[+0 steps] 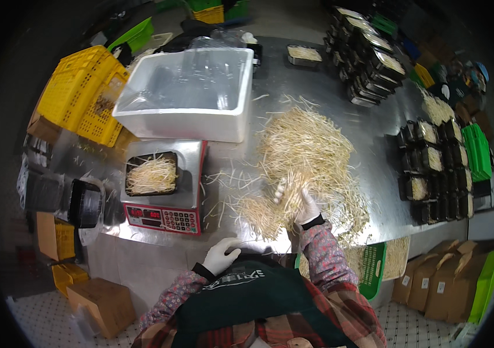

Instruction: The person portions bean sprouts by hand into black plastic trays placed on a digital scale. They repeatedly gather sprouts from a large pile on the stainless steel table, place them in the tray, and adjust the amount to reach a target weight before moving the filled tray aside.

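My right hand (310,208), in a white glove, grips a bunch of bean sprouts (295,189) over the near side of a large sprout heap (305,148). A smaller clump (258,215) lies just left of it. My left hand (221,256), gloved in white too, is empty at the table's near edge, its thumb apart from the fingers. Left of the heap stands a red digital scale (162,219) with a metal pan. On that pan sits a black plastic tray filled with sprouts (151,175).
Behind the scale stands a white foam box (181,124) draped with clear film. Empty black trays (86,203) are at the left, near yellow crates (81,93). Filled trays are stacked at the back right (366,65) and right (430,158). A green basket (373,272) sits below the near edge.
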Demonstrator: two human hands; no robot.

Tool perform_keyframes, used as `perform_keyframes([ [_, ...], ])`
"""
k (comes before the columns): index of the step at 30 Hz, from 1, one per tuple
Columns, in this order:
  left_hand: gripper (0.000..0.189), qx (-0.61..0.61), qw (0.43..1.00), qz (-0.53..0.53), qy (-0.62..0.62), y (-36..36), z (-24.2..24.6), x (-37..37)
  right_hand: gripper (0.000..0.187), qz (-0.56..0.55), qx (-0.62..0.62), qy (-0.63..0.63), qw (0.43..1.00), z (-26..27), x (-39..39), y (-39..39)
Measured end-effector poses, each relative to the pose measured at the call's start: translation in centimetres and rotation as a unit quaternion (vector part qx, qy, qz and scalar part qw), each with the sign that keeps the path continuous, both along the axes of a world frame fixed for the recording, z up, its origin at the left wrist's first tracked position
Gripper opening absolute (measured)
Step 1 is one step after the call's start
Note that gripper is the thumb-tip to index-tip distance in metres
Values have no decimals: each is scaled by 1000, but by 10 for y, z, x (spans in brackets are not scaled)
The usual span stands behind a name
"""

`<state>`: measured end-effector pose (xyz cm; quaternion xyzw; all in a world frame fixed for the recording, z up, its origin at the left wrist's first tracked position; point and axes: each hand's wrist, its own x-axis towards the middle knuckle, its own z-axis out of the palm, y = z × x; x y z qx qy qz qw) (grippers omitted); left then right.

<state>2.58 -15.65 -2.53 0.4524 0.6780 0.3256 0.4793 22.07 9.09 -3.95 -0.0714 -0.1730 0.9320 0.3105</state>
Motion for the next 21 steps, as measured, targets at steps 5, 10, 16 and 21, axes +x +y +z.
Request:
perform_keyframes([
  [5, 34, 10, 999, 24, -19, -13, 25, -21, 41, 43, 500, -604, 620, -21, -5, 2],
  [10, 32, 244, 963, 77, 82, -18, 90, -86, 46, -40, 556, -579, 594, -15, -15, -6],
  [16, 44, 309, 894, 287, 151, -2, 91, -258, 46, -70, 599, -589, 538, 9, -69, -19],
  [21, 48, 308, 912, 270, -17, 36, 26, -327, 48, -120, 558, -442, 692, 117, -208, -39],
])
